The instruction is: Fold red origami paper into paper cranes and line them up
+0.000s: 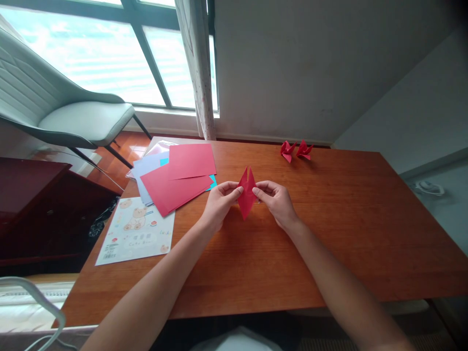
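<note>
Between my two hands is a piece of folded red origami paper (247,197), diamond-shaped with a split running down from its upper point. My left hand (221,201) pinches its left corner between thumb and fingers. On the other side, my right hand (277,200) pinches the right corner the same way. The folded paper is held upright over the wooden table (329,234). At the table's far edge sit two finished-looking red origami figures, one folded figure (287,151) to the left of another folded figure (304,150).
Red paper sheets (192,161) overlap white and blue sheets at the table's left. In front of them lies a white sheet with bear drawings (137,239). A grey chair (84,117) stands by the window, and a white cable (40,297) curves at lower left.
</note>
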A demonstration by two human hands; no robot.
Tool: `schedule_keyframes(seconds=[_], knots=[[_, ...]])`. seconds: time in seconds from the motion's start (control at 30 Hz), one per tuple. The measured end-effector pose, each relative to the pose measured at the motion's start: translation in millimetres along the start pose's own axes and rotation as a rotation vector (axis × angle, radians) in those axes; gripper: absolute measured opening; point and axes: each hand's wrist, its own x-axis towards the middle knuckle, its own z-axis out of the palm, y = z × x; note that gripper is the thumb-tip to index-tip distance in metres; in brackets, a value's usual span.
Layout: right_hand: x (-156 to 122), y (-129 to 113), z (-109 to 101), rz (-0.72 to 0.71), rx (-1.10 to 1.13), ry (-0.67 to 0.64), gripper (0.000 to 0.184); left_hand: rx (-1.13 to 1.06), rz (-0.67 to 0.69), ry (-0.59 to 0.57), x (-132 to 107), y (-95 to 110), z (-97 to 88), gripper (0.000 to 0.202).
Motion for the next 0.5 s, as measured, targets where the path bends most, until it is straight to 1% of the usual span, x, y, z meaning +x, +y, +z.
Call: schedule_keyframes(seconds=[0.1, 0.17, 0.2, 0.27, 0.37, 0.43, 0.5], knots=[[-1.3, -2.9, 1.2, 0.021, -0.008, -0.109, 0.03, 0.009, 0.01, 0.038, -0.2, 1.6, 0.3, 0.032], [-1.9, -4.9, 1.5, 0.017, 0.0, -0.189, 0.034, 0.022, 0.019, 0.042, -0.1, 2.7, 0.7, 0.034], [-2.0, -5.5, 1.4, 0.01, 0.006, -0.206, 0.034, 0.019, 0.02, 0.04, 0.1, 2.9, 0.9, 0.035], [-1.6, -5.8, 0.8, -0.005, 0.013, -0.17, 0.03, -0.016, 0.011, 0.034, 0.3, 2.9, 1.3, 0.038], [-0.4, -4.6, 0.2, -0.013, 0.043, -0.028, 0.025, -0.09, -0.039, 0.013, -0.1, 1.8, 2.1, 0.04], [-0.3, -4.1, 1.1, -0.001, 0.104, 0.055, 0.026, -0.135, -0.097, -0.01, -1.1, 0.5, 3.0, 0.041], [-1.5, -4.5, 3.2, 0.022, 0.172, 0.09, 0.028, -0.203, -0.142, -0.019, -2.1, -0.9, 4.3, 0.043]])
